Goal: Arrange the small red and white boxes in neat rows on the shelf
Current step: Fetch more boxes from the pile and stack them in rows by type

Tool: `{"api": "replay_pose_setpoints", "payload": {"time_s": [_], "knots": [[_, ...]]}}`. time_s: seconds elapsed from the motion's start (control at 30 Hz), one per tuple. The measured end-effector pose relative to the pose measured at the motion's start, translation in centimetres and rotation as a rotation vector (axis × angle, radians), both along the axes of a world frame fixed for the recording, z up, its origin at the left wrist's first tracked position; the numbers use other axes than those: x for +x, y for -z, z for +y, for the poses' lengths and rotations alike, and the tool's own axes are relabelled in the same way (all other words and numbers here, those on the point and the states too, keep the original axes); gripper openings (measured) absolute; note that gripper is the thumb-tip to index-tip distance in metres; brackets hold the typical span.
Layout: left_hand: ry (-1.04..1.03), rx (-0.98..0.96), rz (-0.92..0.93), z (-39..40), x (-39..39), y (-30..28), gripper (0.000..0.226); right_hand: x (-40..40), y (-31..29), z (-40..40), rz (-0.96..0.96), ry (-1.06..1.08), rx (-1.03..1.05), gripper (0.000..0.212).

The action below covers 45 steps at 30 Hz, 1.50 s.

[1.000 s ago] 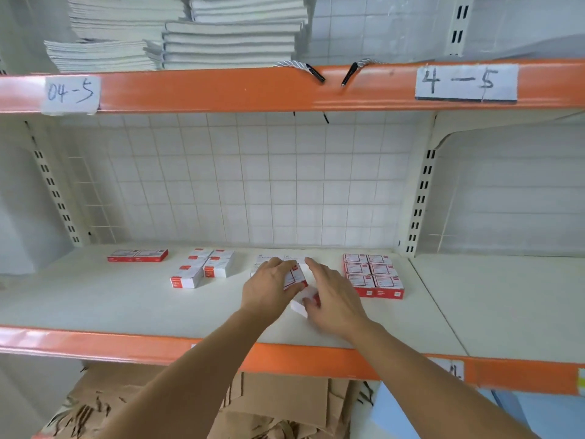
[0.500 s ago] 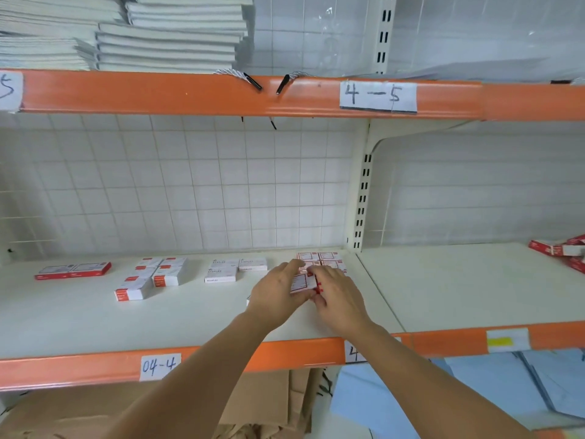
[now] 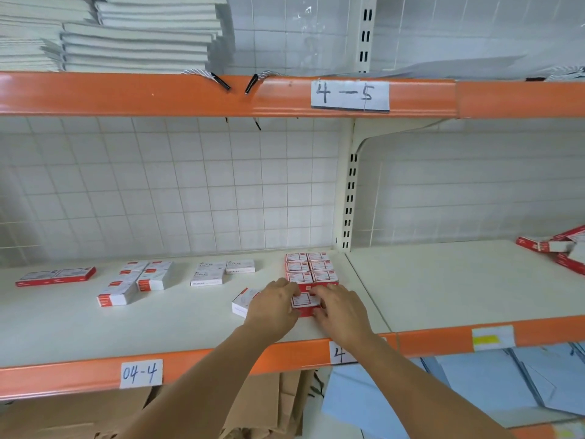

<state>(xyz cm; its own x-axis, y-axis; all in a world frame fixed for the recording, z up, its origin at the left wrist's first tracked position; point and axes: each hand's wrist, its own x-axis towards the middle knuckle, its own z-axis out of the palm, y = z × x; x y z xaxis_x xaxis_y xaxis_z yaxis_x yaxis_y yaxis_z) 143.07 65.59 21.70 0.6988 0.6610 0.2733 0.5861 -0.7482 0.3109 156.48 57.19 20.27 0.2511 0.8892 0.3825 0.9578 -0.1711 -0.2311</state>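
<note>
1. Two bare hands meet on one small red-and-white cardboard box (image 3: 305,301) near the front of the white shelf board (image 3: 177,321). Left hand (image 3: 274,307) grips the box's left end with curled fingers; right hand (image 3: 340,308) grips its right end the same way, so each grip is clamped on that box.
2. Just behind the grip: a neat two-wide block of matching red-framed boxes (image 3: 311,268), touching or nearly touching the held box; cannot tell which.
3. Just left of the grip, partly under the left hand: a tilted white box with a red end (image 3: 242,304).
4. Further left of the grip: three white boxes marked in small dark print (image 3: 221,271), then a loose cluster of white boxes with red ends (image 3: 136,282), then a flat red-edged pair (image 3: 55,276) farthest out.
5. Well right of the grip, on the next bay: jumbled red boxes (image 3: 557,248).
6. Below the grip: the orange shelf edge with a paper label "04-4" (image 3: 141,372).
</note>
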Motion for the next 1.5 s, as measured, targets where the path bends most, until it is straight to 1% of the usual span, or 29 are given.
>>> {"api": "replay_pose_setpoints", "payload": {"time_s": [0.33, 0.53, 0.6, 0.7, 0.77, 0.87, 1.0, 1.07, 1.13, 1.2, 1.27, 1.37, 1.43, 1.5], "knots": [[-0.056, 0.055, -0.005, 0.9, 0.9, 0.1, 0.040, 0.4, -0.4, 1.4, 0.013, 0.054, 0.016, 0.024], [-0.058, 0.070, -0.001, 1.7, 1.1, 0.2, 0.040, 0.4, -0.5, 1.9, 0.008, 0.064, 0.009, 0.021], [-0.062, 0.075, -0.002, 1.9, 1.0, 0.3, 0.041, 0.4, -0.6, 1.9, -0.005, 0.072, 0.006, 0.021], [-0.075, 0.088, -0.018, 2.1, 0.4, 0.5, 0.043, 0.1, -0.8, 1.8, -0.064, 0.085, 0.046, 0.028], [-0.096, 0.101, -0.052, 2.2, -0.3, 0.5, 0.046, -0.6, -1.3, 1.7, -0.100, 0.052, 0.097, 0.029], [-0.157, 0.123, -0.088, 2.2, -2.0, 0.3, 0.047, -2.5, -2.1, 1.9, -0.136, -0.076, 0.152, 0.025], [-0.282, 0.130, -0.093, 2.4, -6.2, 0.2, 0.043, -5.8, -2.3, 3.1, -0.148, -0.242, 0.027, 0.033], [-0.353, 0.118, -0.067, 2.4, -8.6, 0.2, 0.043, -7.4, -2.3, 3.9, -0.139, -0.265, -0.033, 0.041], [-0.415, 0.112, -0.041, 2.3, -11.0, 0.3, 0.043, -8.8, -2.3, 4.7, -0.100, -0.223, -0.101, 0.054], [-0.460, 0.105, -0.023, 2.3, -13.2, 0.3, 0.042, -9.9, -2.2, 5.4, -0.020, -0.162, -0.176, 0.060], [-0.492, 0.097, -0.024, 2.5, -15.1, 0.2, 0.041, -10.6, -2.0, 6.0, 0.032, -0.115, -0.225, 0.058], [-0.512, 0.091, -0.032, 3.2, -17.5, 0.0, 0.041, -11.4, -2.1, 6.9, 0.061, -0.063, -0.258, 0.058], [-0.506, 0.104, -0.026, 4.0, -19.0, -0.2, 0.041, -12.3, -2.6, 7.8, 0.095, -0.063, -0.264, 0.061], [-0.494, 0.113, -0.030, 4.9, -20.7, -0.5, 0.041, -14.0, -2.9, 8.9, 0.119, -0.111, -0.253, 0.064]]}}
